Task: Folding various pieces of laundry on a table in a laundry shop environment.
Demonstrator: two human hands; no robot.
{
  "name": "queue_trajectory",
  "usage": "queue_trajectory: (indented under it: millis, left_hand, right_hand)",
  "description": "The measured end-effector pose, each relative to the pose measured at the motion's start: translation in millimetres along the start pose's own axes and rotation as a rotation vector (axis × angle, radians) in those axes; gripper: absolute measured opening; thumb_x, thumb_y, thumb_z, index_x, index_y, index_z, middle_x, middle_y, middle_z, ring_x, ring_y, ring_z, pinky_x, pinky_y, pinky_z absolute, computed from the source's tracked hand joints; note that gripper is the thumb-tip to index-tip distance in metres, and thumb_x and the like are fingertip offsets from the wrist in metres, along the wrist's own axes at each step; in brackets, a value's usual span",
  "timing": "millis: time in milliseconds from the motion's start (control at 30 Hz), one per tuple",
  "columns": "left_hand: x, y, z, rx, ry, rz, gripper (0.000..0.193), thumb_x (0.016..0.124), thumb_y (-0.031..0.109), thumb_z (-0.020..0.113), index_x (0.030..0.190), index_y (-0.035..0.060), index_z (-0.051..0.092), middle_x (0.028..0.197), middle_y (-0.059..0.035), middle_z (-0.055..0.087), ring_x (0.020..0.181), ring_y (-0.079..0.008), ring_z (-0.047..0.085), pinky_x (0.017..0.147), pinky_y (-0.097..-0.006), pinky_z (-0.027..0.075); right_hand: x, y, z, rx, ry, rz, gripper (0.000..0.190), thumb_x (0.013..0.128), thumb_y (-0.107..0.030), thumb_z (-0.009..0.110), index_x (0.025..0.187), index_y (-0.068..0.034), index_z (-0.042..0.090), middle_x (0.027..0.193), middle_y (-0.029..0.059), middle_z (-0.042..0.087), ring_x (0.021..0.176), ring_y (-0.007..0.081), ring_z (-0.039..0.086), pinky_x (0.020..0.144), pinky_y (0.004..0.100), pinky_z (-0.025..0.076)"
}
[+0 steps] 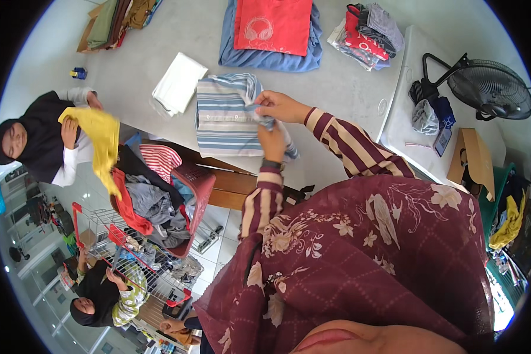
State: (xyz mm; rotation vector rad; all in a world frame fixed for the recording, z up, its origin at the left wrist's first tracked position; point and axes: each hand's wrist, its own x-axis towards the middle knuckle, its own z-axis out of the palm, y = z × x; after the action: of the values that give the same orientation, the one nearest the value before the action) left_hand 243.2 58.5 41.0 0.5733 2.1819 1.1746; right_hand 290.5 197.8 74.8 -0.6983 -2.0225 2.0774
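A blue, white and grey striped button shirt (228,117), folded into a rough rectangle, lies on the grey table in front of me. My right hand (283,106) pinches the shirt's fabric near its right edge between thumb and fingers. Just below it, my left hand (272,140), with a dark band on the wrist, holds the same edge; it is slightly blurred and some of its fingers are hidden. Part of the shirt hangs loose beside my left hand. A folded white cloth in clear plastic (179,84) lies to the left of the shirt.
Beyond the shirt lie a red printed shirt on blue cloth (272,26) and a stack of folded clothes (367,37). A black fan (489,88) stands at right. At left, a person holds a yellow garment (99,137) by a full laundry basket (199,190); another person is near a shopping cart (128,248).
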Motion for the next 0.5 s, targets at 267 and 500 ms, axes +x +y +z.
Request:
queue_trajectory:
  millis: [267, 500]
  left_hand:
    - [-0.6, 107.7, -107.4, -0.972, -0.122, -0.351, 0.038, 0.088, 0.013, 0.051, 0.12, -0.0068, 0.045, 0.115, -0.0162, 0.056, 0.105, -0.0289, 0.056, 0.093, -0.0406, 0.044]
    - [-10.1, 194.1, -137.4, -1.218, -0.295, -0.316, 0.052, 0.093, 0.028, 0.038, 0.129, -0.0105, 0.035, 0.13, -0.0239, 0.045, 0.119, -0.033, 0.047, 0.103, -0.0438, 0.033]
  right_hand:
    - [-68.8, 84.2, -38.4, 0.226, -0.847, 0.435, 0.036, 0.088, -0.03, 0.041, 0.103, -0.005, 0.062, 0.096, 0.0121, 0.064, 0.083, 0.0195, 0.064, 0.063, 0.0297, 0.052]
    - [-79.3, 39.8, 17.3, 0.927, -0.51, 0.572, 0.053, 0.092, -0.042, 0.038, 0.132, -0.008, 0.041, 0.127, 0.0147, 0.05, 0.113, 0.0256, 0.052, 0.091, 0.0401, 0.045]
